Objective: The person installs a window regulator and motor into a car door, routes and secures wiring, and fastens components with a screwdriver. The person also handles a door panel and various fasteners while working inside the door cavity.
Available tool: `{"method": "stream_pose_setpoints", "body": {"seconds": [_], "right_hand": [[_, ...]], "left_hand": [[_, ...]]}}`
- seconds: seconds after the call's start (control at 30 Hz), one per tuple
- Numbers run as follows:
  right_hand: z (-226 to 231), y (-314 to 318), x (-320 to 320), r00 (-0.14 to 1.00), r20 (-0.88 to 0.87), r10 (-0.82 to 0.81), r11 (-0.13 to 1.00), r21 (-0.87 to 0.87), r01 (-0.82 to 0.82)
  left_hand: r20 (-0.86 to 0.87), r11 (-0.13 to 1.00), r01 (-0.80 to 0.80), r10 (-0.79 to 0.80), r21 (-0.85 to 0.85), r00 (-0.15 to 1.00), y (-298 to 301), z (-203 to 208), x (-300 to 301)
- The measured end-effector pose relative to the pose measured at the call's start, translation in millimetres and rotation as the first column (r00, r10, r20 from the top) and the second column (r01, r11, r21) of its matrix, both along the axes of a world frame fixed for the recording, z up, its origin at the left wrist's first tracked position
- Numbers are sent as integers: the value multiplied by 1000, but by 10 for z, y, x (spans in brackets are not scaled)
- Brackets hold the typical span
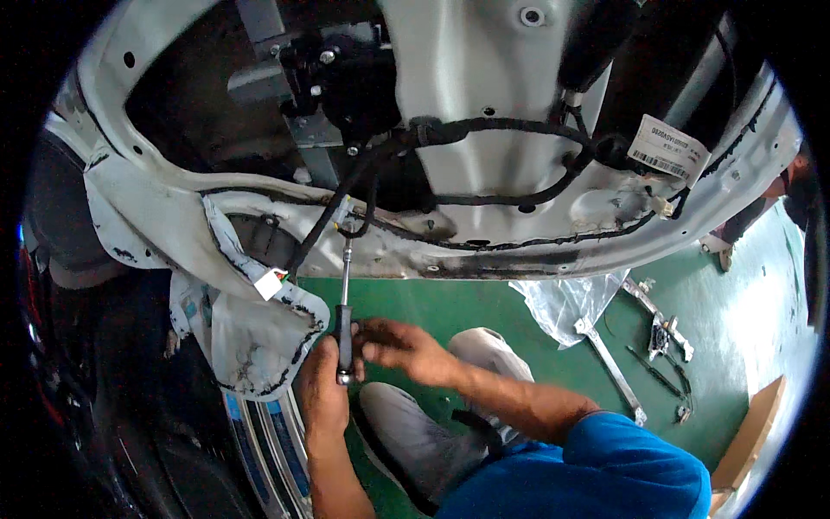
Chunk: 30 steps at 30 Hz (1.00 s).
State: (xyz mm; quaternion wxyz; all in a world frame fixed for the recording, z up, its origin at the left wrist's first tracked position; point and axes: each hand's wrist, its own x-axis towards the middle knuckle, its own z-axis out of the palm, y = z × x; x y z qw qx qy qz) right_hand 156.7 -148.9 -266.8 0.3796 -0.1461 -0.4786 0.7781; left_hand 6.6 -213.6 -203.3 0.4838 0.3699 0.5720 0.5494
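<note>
A screwdriver-like hand tool (344, 333) with a black grip and a long steel shaft points up at the lower edge of a bare car door panel (467, 78). Its tip meets the panel beside a small yellow-marked part; the exact contact is too small to make out. My left hand (324, 381) is closed around the lower grip, some fingers hidden behind it. From the other side, my right hand (406, 353), slightly blurred, has its curled fingers against the grip. A black wiring harness (484, 127) loops across the panel above.
A white connector (269, 283) hangs left of the tool near a torn pale liner sheet (259, 346). On the green floor (415, 303) lie a clear plastic bag (566, 303) and metal rail parts (616, 372). A cardboard box (750, 432) stands right; another person's arm (782, 186) shows beyond.
</note>
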Motion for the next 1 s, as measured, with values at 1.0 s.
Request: {"method": "stream_pose_setpoints", "body": {"seconds": [1.0], "right_hand": [[459,-667,-560,869,218,-443,839,-239,488]], "left_hand": [[493,695,709,-661,118,566,905,79,-474]]}}
